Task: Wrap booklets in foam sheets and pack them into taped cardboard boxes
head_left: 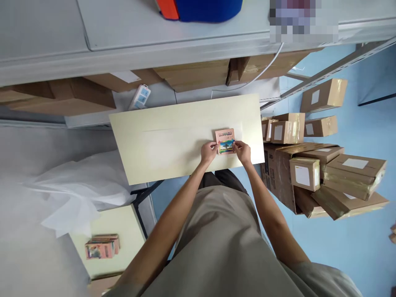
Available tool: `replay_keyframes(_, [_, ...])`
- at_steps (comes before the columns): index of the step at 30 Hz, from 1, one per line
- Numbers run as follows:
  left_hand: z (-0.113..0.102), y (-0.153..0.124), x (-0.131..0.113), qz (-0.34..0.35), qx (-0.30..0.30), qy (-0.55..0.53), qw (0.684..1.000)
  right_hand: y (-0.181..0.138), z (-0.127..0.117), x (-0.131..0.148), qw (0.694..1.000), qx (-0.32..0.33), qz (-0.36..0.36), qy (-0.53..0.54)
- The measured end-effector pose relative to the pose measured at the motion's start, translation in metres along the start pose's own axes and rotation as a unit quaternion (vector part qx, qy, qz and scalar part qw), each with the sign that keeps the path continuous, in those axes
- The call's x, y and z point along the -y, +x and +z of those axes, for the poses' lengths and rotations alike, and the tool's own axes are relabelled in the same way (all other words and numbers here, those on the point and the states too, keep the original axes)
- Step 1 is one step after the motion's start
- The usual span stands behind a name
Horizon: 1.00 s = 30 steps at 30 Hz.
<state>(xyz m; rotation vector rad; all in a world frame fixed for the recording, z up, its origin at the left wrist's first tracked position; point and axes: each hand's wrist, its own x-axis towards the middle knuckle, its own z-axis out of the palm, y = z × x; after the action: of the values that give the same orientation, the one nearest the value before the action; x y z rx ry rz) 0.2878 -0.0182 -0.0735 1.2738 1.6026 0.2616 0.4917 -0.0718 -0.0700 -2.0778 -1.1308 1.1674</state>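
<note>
Head view: we pinch the pink tree-picture booklet (226, 142) between left hand (209, 152) and right hand (242, 152), one at each side edge; long axis runs away from us, title end far, over the cream tabletop (173, 144), perhaps touching it.

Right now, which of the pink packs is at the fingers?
The lone pink pack with the tree picture, between the left hand and right hand at the long table; the other packs sit grouped on the smaller table.
</note>
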Motion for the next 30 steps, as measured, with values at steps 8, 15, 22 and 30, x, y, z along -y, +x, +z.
replay_keyframes(8, [-0.004,0.006,-0.004,-0.048,-0.018,0.004,0.999,0.006,0.01,-0.003,0.999,-0.009,0.011,-0.033])
replay_keyframes(15, [-0.006,0.002,-0.005,-0.061,-0.02,0.031,0.997,0.002,-0.01,-0.018,0.98,-0.166,0.053,-0.101])
replay_keyframes(22, [-0.008,-0.005,-0.005,-0.068,-0.029,0.021,0.997,-0.005,-0.015,-0.019,0.99,-0.091,0.095,-0.055])
replay_keyframes(30, [-0.014,-0.008,0.0,-0.076,-0.041,0.015,0.996,-0.034,0.015,0.018,0.99,-0.043,-0.097,-0.094])
